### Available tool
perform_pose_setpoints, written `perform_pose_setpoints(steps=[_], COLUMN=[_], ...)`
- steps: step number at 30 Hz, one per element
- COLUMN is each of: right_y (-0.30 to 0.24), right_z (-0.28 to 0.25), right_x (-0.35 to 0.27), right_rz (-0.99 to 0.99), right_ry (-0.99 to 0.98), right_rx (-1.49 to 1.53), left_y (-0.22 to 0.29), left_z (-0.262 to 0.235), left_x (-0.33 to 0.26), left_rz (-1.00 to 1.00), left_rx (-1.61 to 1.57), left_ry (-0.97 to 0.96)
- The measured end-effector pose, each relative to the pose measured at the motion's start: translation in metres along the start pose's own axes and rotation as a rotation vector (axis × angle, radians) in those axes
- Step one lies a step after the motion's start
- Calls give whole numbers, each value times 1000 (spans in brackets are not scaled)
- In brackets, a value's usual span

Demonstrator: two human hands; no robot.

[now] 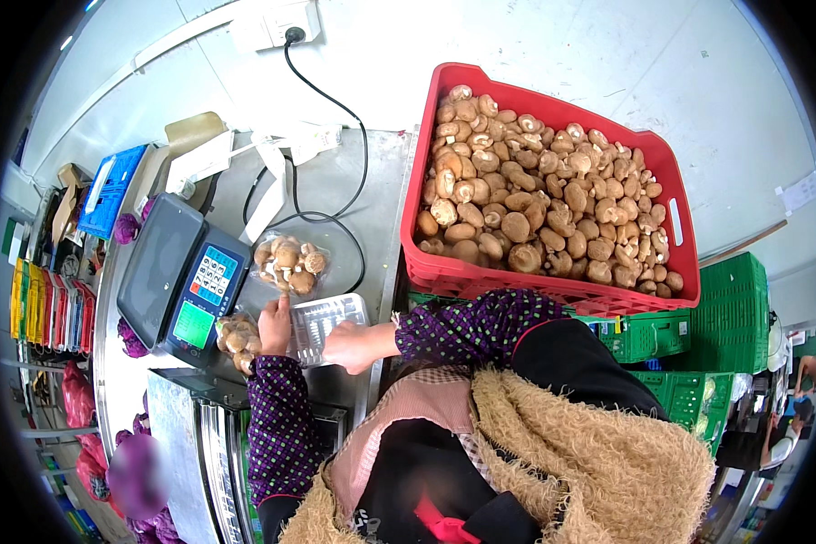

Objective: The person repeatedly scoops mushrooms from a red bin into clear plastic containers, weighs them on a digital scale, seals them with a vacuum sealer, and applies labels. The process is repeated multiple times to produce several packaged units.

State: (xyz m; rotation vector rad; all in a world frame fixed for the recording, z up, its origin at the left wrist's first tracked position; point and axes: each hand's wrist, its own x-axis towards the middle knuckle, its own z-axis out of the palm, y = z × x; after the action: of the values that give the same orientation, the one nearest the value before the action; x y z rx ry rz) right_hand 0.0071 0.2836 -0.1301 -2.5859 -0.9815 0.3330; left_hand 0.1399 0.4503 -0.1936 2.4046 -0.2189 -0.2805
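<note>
A clear plastic tray (314, 325) lies on the metal table between my hands, with nothing in it that I can make out. My left hand (275, 328) is closed at its left edge, fingers pointing away from me. At the tray's right side my right hand (346, 347) is curled closed on the rim, its fingertips partly hidden. Just beyond the tray sits a clear pack of brown mushrooms (290, 265). Another pack of mushrooms (237, 339) is left of my left hand, partly covered by it.
A grey digital scale (168, 263) with a lit green display stands at the left. A red crate (553, 288) heaped with loose mushrooms is at the right, with green crates (723, 308) beside it. A black cable (364, 172) loops across the table from a wall socket.
</note>
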Motion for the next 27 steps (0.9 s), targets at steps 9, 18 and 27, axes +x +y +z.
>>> perform_pose_setpoints(steps=[9, 18, 27], right_y=[9, -5, -14], right_z=[-1, -61, -180], right_x=[4, -13, -184], right_rz=[-69, -211, 124], right_ry=[4, 904, 932], right_rx=[-30, -363, -878], left_y=[-13, 19, 277], left_z=[2, -102, -87], left_x=[14, 10, -88], left_rz=[74, 148, 344], left_rx=[-114, -734, -884], left_ry=[-50, -87, -62])
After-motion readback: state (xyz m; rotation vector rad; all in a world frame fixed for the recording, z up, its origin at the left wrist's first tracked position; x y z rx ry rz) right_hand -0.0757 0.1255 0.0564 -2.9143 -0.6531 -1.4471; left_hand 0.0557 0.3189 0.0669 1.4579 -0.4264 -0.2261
